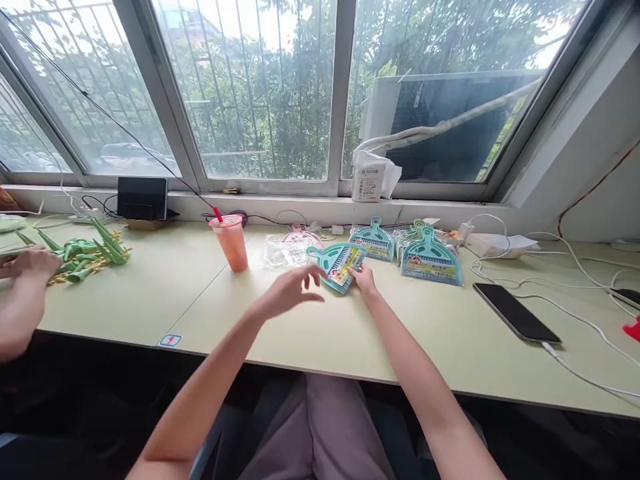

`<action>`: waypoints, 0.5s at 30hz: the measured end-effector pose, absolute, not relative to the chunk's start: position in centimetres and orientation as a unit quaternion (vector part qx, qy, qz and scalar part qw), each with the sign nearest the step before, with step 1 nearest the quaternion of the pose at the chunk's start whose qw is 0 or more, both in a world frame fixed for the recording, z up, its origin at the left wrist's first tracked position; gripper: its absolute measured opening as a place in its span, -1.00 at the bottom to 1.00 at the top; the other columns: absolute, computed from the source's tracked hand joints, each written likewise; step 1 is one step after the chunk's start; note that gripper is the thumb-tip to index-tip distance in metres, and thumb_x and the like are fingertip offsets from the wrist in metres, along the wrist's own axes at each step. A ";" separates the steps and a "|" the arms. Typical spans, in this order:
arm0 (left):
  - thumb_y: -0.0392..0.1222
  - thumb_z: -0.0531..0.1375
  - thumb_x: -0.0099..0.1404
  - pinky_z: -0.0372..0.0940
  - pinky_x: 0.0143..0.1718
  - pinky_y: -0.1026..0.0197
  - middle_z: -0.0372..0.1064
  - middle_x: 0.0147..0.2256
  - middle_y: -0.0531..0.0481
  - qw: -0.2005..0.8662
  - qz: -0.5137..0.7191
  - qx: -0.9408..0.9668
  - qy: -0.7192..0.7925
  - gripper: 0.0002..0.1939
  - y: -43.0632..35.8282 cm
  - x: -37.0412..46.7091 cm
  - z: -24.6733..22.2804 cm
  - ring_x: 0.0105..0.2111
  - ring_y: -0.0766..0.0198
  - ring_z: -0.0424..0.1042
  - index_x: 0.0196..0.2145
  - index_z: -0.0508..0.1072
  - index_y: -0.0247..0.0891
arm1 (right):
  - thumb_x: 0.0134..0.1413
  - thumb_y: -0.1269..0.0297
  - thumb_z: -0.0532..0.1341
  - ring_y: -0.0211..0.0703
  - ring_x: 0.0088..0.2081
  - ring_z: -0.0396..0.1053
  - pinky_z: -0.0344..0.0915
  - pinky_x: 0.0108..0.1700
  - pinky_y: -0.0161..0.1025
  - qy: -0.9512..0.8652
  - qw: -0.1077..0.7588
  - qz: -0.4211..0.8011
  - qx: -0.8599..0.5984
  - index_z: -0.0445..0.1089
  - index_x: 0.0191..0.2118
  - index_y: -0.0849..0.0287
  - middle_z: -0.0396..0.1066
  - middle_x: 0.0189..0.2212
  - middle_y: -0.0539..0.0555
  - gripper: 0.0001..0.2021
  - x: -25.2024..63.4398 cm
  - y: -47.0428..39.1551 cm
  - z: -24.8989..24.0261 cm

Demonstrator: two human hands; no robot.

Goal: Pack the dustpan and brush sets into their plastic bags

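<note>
A small teal dustpan-and-brush set (340,263) with a printed label is tilted above the table, its handle pointing left. My right hand (364,280) grips it by the lower right edge. Beside its handle, my left hand (295,291) has its fingers apart and holds nothing; whether a fingertip touches the set I cannot tell. Behind lie a pink dustpan set (300,239) with clear plastic wrapping (276,251) and another teal set (374,241). To the right, more packed sets lie piled, a teal one (431,260) on top.
A cup with a pink drink (231,243) stands left of my hands. At right lie a charging phone (517,312), white cables and an open white box (500,245). On the far left, another person's hand (35,261) rests by green woven pieces (90,252). Windows line the back.
</note>
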State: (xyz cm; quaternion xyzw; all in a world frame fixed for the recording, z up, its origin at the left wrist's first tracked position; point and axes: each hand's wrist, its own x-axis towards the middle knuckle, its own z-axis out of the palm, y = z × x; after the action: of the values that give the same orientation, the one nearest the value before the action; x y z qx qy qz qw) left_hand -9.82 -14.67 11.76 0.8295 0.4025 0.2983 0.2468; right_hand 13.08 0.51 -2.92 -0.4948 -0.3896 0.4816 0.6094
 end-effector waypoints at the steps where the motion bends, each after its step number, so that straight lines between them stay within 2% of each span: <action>1: -0.09 0.32 0.16 0.24 -0.30 0.29 0.46 -0.29 0.04 0.214 0.334 0.812 0.428 -0.64 -11.2 -10.3 11.2 -0.36 0.33 0.37 -0.09 0.44 -0.21 | -0.13 0.47 0.36 -0.14 -0.36 0.53 0.50 -0.28 -0.22 -0.390 0.607 0.484 -0.496 0.41 -0.24 0.25 0.57 -0.31 0.14 -0.75 13.1 0.6 -2.9; 3: -0.13 0.32 0.14 0.26 -0.28 0.24 0.49 -0.36 0.05 0.157 0.389 0.757 0.501 -0.72 -4.8 -11.6 9.1 -0.40 0.30 0.39 -0.17 0.48 -0.19 | -0.13 0.46 0.37 -0.13 -0.36 0.53 0.51 -0.29 -0.20 -0.390 0.602 0.487 -0.498 0.41 -0.25 0.23 0.57 -0.31 0.11 -0.75 13.1 0.7 -2.9; 7: -0.20 0.30 0.15 0.31 -0.17 0.17 0.56 -0.30 0.01 0.133 0.450 0.617 0.631 -0.87 2.4 -14.7 3.5 -0.26 0.18 0.50 -0.29 0.56 -0.17 | -0.19 0.40 0.42 -0.09 -0.36 0.54 0.52 -0.29 -0.15 -0.392 0.597 0.483 -0.507 0.42 -0.26 0.19 0.57 -0.33 0.08 -0.71 13.3 1.0 -3.0; 10: -0.28 0.27 0.17 0.31 -0.08 0.12 0.56 -0.29 0.01 0.127 0.378 0.643 0.654 -0.92 3.0 -15.7 0.6 -0.18 0.11 0.51 -0.38 0.58 -0.15 | -0.18 0.40 0.42 -0.10 -0.36 0.54 0.53 -0.27 -0.13 -0.391 0.598 0.485 -0.505 0.43 -0.27 0.18 0.57 -0.34 0.07 -0.72 13.4 1.0 -3.0; 12: -0.27 0.20 0.27 0.30 -0.03 0.09 0.55 -0.20 -0.01 0.082 0.365 0.664 0.647 -0.85 2.6 -15.2 -0.2 -0.12 0.08 0.49 -0.30 0.59 -0.14 | -0.16 0.43 0.41 -0.12 -0.37 0.53 0.53 -0.26 -0.13 -0.387 0.600 0.487 -0.503 0.43 -0.27 0.18 0.56 -0.34 0.07 -0.74 13.5 0.8 -3.0; 14: -0.20 0.08 0.38 0.29 0.03 0.08 0.46 -0.01 -0.07 0.014 0.383 0.677 0.629 -0.73 2.2 -14.1 -0.6 0.01 0.07 0.42 -0.08 0.53 -0.14 | -0.15 0.44 0.40 -0.12 -0.38 0.52 0.53 -0.25 -0.12 -0.383 0.604 0.483 -0.506 0.43 -0.25 0.19 0.56 -0.34 0.07 -0.73 13.5 0.5 -2.9; 15: -0.14 0.09 0.39 0.26 0.08 0.06 0.37 0.10 -0.11 -0.009 0.369 0.700 0.612 -0.68 2.1 -13.4 -0.8 0.11 0.04 0.33 0.04 0.47 -0.15 | -0.15 0.44 0.39 -0.13 -0.38 0.52 0.53 -0.26 -0.13 -0.380 0.607 0.479 -0.508 0.43 -0.24 0.19 0.56 -0.34 0.07 -0.73 13.4 0.3 -2.8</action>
State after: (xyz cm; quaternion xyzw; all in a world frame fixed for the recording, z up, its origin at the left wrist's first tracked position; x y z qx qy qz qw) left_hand -13.42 2.13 -0.75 0.6996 0.6115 0.3694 -0.0090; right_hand 13.42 0.32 -2.83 -0.5081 -0.3797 0.4787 0.6071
